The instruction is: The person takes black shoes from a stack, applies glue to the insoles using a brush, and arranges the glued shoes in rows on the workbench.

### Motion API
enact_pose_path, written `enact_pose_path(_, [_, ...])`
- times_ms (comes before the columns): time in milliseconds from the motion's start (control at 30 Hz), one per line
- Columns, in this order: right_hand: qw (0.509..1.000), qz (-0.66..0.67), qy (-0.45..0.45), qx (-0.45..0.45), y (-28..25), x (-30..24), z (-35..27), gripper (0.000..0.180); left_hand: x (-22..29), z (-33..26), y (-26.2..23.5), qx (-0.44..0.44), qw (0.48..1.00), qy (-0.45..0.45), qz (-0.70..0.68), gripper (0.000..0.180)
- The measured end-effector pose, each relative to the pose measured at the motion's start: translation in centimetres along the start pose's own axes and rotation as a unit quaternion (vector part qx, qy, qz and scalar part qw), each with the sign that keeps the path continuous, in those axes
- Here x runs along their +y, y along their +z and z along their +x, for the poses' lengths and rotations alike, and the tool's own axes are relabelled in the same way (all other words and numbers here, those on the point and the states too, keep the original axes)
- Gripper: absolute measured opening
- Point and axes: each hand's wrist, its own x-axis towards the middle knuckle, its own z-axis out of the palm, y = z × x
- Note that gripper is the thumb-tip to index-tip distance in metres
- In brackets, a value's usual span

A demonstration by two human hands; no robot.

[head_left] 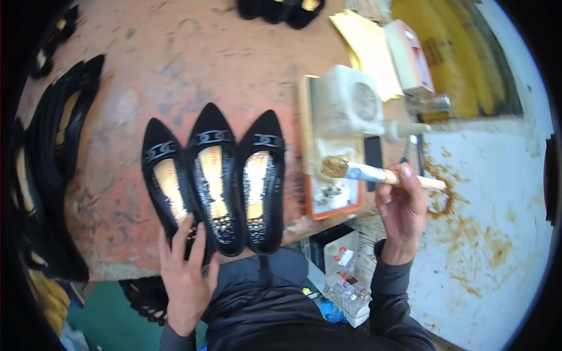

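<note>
Three black pointed flat shoes stand side by side, toes away from me: the left shoe (165,161), the middle shoe (211,124) and the right shoe (269,126). Each has a dark chain-like ornament and a pale, shiny insole. My left hand (188,281) rests at the heel of the left shoe, its fingers stretched out and apart, touching it and partly covering the heel. Between the fingers of my right hand (404,202) is the wooden handle of a brush (366,172). Its tan bristles point left, above an orange-rimmed tray (333,212).
More black shoes (70,117) crowd the worktable's left side, and others (281,9) lie at its far edge. A whitish block-shaped container (345,102) stands at the tray's far end. Beyond it are yellow sheets (369,52) and a pinkish-white box (408,58). Clear bins (349,295) sit below.
</note>
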Motion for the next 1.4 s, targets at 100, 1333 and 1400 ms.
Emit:
enact_pose_path(100, [1.000,0.016,0.002,-0.026,-2.6,-1.1,-1.0,0.032,-0.5,0.2,0.6,-0.002,1.000,0.017,0.011,0.067])
enact_pose_path(1333, [0.697,-0.630,-0.333,-0.084,3.8,-1.7,-4.2,0.014,-0.5,-2.8,-1.0,0.022,0.990,-0.064,-0.121,0.107])
enact_pose_path(1400, [0.661,-0.634,-0.366,-0.164,4.1,-1.5,-4.2,0.013,-0.6,-2.6,-1.3,0.018,0.991,-0.064,-0.120,0.112])
